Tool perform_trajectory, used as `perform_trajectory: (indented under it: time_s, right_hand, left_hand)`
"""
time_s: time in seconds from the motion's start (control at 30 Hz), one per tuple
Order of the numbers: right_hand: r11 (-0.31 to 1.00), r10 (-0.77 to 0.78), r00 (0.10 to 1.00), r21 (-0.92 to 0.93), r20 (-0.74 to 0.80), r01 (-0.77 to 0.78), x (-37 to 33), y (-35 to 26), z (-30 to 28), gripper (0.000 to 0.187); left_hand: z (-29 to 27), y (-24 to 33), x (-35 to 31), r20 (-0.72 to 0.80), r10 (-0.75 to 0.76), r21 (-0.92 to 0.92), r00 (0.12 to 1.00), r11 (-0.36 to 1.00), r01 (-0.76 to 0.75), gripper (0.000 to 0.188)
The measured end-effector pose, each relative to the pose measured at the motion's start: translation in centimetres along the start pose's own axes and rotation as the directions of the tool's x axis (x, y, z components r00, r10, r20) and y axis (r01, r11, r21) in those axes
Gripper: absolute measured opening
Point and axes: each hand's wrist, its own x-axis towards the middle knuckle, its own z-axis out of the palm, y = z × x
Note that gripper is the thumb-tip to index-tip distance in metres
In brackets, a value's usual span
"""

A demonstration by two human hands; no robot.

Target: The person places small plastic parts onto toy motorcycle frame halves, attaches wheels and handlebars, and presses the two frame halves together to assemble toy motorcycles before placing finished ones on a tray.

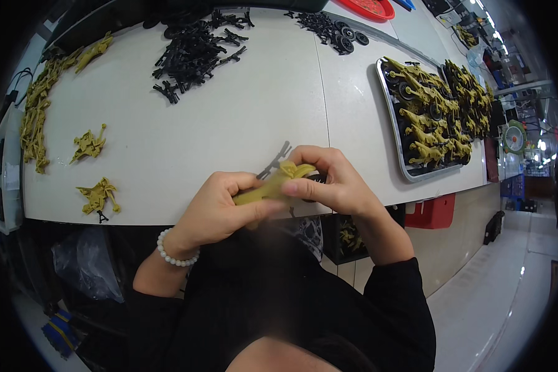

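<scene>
Close to the table's front edge, my left hand (220,201) and my right hand (332,183) are closed around a yellow toy motorcycle body (249,196). My left fingers grip one end, and my right thumb presses on the other. A black wheel (318,177) shows by my right fingers. A black forked plastic piece (278,160) sticks out beyond the body between my hands; whether it is attached I cannot tell. The held end is slightly blurred. Off to the left, two loose yellow bodies (89,146) lie on the white table (229,124).
More yellow bodies (37,115) line the left edge. At the back are a heap of black forked parts (189,59) and several black wheels (345,40). A metal tray (409,176) of toy motorcycles stands right. Below the table edge hangs a red bin (433,212).
</scene>
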Motion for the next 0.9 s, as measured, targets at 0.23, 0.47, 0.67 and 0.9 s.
perform_trajectory:
  time_s: [0.23, 0.47, 0.67, 0.9]
  right_hand:
    - [0.936, -0.3, 0.926, 0.117, -0.23, 0.332, -0.8, 3.0, 0.4, 0.05]
    - [0.823, -0.55, 0.768, -0.372, -0.329, 0.429, -1.0, 3.1, 3.1, 0.035]
    - [0.66, -0.71, 0.64, -0.595, -0.294, 0.459, -0.4, 2.4, 4.1, 0.029]
    - [0.753, -0.635, 0.698, -0.469, -0.331, 0.462, -0.4, 2.5, 3.6, 0.024]
  left_hand:
    - [1.1, -2.6, 0.8, -0.27, 0.216, -0.393, 0.939, 0.865, -0.312, 0.023]
    - [1.6, -3.2, 0.9, -0.297, 0.267, -0.401, 0.917, 0.836, -0.374, 0.021]
    - [2.1, -3.8, 0.9, -0.374, 0.316, -0.402, 0.872, 0.792, -0.459, 0.021]
    - [2.0, -4.6, 1.0, -0.356, 0.361, -0.377, 0.862, 0.789, -0.485, 0.022]
